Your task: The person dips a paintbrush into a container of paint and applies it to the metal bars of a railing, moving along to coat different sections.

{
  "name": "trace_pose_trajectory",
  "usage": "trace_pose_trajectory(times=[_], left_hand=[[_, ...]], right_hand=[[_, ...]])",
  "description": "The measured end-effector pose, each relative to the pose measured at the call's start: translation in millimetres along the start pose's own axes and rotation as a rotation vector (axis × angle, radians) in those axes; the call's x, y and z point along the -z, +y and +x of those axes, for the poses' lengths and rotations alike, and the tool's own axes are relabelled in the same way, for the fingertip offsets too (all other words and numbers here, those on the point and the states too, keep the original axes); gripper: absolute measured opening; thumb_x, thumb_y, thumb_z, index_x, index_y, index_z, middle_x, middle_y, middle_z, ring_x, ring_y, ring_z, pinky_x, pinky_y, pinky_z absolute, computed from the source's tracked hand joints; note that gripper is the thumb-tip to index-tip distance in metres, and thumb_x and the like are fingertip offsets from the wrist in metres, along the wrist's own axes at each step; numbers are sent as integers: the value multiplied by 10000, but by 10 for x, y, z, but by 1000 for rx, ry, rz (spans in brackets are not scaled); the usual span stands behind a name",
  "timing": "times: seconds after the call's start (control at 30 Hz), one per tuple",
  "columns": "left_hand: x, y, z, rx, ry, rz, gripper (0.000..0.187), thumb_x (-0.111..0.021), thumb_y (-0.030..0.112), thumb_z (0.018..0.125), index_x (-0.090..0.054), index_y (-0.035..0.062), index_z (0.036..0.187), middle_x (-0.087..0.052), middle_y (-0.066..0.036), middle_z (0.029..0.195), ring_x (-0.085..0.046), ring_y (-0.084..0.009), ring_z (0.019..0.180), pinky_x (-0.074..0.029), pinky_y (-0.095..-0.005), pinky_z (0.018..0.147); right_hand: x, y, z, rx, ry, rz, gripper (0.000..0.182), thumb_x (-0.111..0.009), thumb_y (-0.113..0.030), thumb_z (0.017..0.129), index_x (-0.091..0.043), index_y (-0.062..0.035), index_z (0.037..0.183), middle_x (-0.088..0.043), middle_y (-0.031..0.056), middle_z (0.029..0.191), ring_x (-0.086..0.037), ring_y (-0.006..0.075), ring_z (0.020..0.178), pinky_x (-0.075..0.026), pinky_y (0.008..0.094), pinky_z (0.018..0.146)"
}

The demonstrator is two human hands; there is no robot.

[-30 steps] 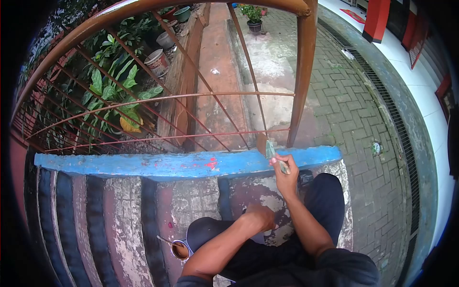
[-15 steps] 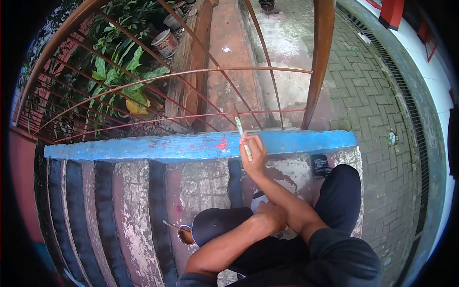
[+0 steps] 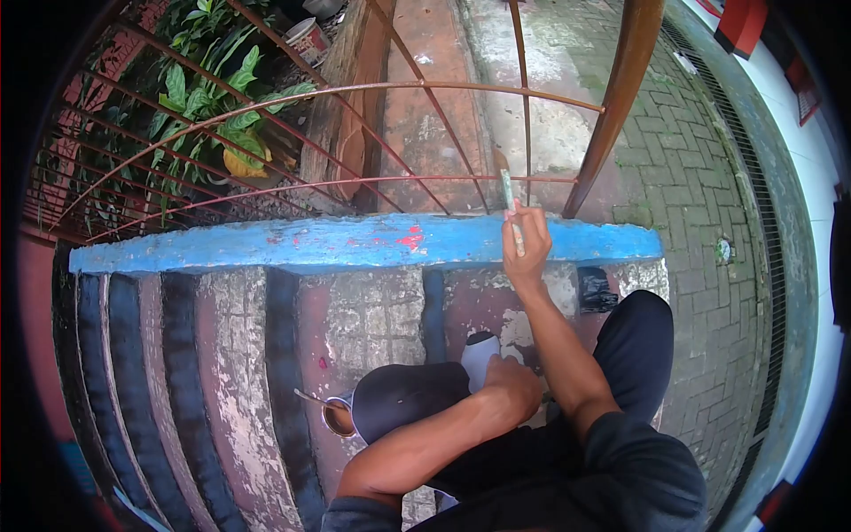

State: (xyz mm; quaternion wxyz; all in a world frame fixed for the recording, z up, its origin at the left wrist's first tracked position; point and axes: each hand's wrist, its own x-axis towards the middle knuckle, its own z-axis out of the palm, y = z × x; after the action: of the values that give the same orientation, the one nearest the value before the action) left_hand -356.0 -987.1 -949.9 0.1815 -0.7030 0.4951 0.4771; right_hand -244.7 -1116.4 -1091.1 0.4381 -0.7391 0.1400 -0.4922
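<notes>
My right hand (image 3: 528, 241) is closed around a paint-spotted brush (image 3: 508, 191), its bristle end pointing up at the thin lower bar of the brown metal railing (image 3: 355, 87). Below that hand runs the blue ledge (image 3: 355, 241), which has red patches. My left hand (image 3: 514, 383) rests by my knees next to a light grey shape with a dark top (image 3: 479, 355); its fingers are mostly hidden. Beside my left knee stands a cup of brown liquid (image 3: 339, 416) with a stick (image 3: 310, 396) leaning out of it.
Worn steps with dark stripes (image 3: 284, 372) descend on the left. Leafy plants (image 3: 222, 97) and a pot (image 3: 306, 40) lie beyond the railing. Brick paving (image 3: 700, 168) and a drain grate (image 3: 773, 266) run along the right.
My right hand has moved right and up along the railing with the brush. The view has shifted slightly, and more of the light grey shape by my left hand shows.
</notes>
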Motion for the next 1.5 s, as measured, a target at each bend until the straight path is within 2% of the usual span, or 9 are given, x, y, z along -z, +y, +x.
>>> trace_pose_trajectory(times=[0.07, 0.3, 0.53, 0.63, 0.77, 1.0, 1.23, 1.37, 1.5], left_hand=[[-11, -10, -34, -3, 22, -11, 417, -684, 457, 998, -794, 101, 1185, -761, -134, 1209, -646, -324, 1235, -460, -498, 1010], [-217, -54, 50, -40, 140, -62, 368, -692, 376, 998, -784, 74, 1186, -761, -121, 1201, -647, -315, 1223, -462, -493, 997], [-78, 5, -43, -16, 75, -4, 378, -689, 408, 1001, -803, 75, 1137, -763, -121, 1193, -647, -320, 1206, -454, -484, 970], [-84, -9, -39, -28, 51, -3, 396, -685, 430, 1002, -809, 73, 1119, -766, -120, 1171, -646, -318, 1198, -450, -477, 956], [-96, 7, -41, -13, 63, 14, 391, -688, 431, 1001, -813, 76, 1111, -771, -110, 1134, -651, -308, 1172, -448, -469, 928], [-147, 6, -86, 27, 140, -13, 220, -735, 241, 944, -820, 86, 1075, -777, -88, 1084, -676, -280, 1090, -460, -439, 883], [-212, -10, -53, 14, 201, -54, 241, -738, 194, 917, -815, 80, 1115, -764, -102, 1156, -679, -284, 1109, -462, -436, 876], [-74, -2, -93, 11, 100, -44, 261, -739, 194, 921, -815, 95, 1150, -759, -97, 1194, -667, -292, 1143, -448, -437, 906], [-85, 31, -50, 64, 37, -42, 284, -749, 204, 920, -816, 114, 1180, -759, -85, 1218, -657, -305, 1163, -431, -447, 939]], right_hand=[[-72, -32, 7, -66, 178, -8, 70, -689, 87, 933, -660, 42, 978, -626, 195, 970, -730, 419, 1038, -554, 453, 831], [-591, -362, -251, -61, 69, 113, 69, -697, 81, 917, -643, 46, 941, -621, 186, 961, -734, 415, 1045, -571, 459, 821], [-364, -110, -216, 33, -117, 151, 93, -718, 72, 900, -676, 33, 974, -661, 182, 1028, -741, 389, 1017, -576, 436, 799], [-174, 28, -28, -89, -89, 102, 104, -727, 69, 895, -680, 27, 978, -671, 173, 1047, -747, 365, 1018, -575, 421, 801], [-69, 70, -52, 77, -130, 47, 133, -738, 83, 885, -686, 26, 993, -679, 171, 1050, -753, 353, 1029, -579, 414, 807], [-321, -110, -97, -72, 195, 82, 82, -708, 73, 961, -642, 33, 991, -668, 193, 1018, -746, 400, 1107, -572, 438, 881], [-615, -392, -330, 77, -52, 143, 148, -751, 93, 893, -650, 18, 972, -683, 198, 1030, -753, 393, 1065, -595, 438, 799], [-550, -292, -189, 183, -165, 211, 110, -750, 82, 898, -664, 26, 938, -685, 181, 1035, -764, 361, 1017, -599, 413, 766], [-316, 3, 191, 188, -88, 92, 154, -753, 104, 894, -651, 21, 974, -697, 187, 1038, -770, 370, 1055, -592, 390, 796]])
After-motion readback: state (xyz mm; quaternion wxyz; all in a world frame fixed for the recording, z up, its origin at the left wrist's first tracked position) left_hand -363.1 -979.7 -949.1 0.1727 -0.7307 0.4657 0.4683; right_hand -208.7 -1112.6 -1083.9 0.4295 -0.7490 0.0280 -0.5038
